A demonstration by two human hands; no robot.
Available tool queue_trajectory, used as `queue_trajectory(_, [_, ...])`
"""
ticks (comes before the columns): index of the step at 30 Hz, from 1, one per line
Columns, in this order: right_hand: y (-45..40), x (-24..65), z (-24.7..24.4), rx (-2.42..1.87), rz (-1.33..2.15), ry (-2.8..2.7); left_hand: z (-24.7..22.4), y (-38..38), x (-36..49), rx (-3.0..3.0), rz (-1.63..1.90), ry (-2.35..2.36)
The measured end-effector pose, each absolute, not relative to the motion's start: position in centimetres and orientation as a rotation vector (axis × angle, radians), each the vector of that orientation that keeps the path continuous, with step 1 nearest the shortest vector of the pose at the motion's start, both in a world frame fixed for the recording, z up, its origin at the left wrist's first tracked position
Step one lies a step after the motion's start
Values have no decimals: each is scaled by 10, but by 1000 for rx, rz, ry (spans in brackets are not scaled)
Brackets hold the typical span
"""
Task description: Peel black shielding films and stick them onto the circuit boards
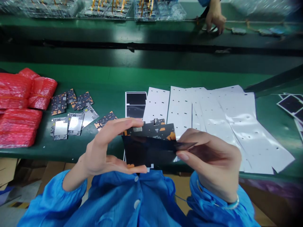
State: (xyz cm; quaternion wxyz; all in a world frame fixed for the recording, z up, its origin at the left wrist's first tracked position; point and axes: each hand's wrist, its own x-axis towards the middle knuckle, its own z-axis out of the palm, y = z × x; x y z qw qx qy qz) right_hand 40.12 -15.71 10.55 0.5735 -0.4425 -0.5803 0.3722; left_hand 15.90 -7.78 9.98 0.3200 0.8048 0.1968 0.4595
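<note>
Between the thumb and fingers of my left hand is a black circuit board with orange patches, gripped by its edges. Dark glossy film covers much of the board's face. My right hand pinches the film's right end between thumb and forefinger, and that end stands off the board's right side. Just behind the held board lies a white sheet with black stickers, partly hidden by my hands and the board. Another black-and-orange board rests on the bench behind my left hand.
Red bubble-wrap bundles sit at the left, beside several loose boards. White backing sheets overlap across the right. More black-sticker sheets lie far right. Across the bench, another person's hand is near clear trays.
</note>
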Motion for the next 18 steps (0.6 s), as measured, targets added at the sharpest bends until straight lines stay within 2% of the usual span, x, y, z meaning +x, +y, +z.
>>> queue_trajectory(14, [-157, 397, 108, -1040, 856, -1369, 104, -75, 157, 2291, 1200, 528])
queue_trajectory(18, [-157, 394, 108, -1169, 608, -1563, 102, -80, 154, 2541, 1094, 552])
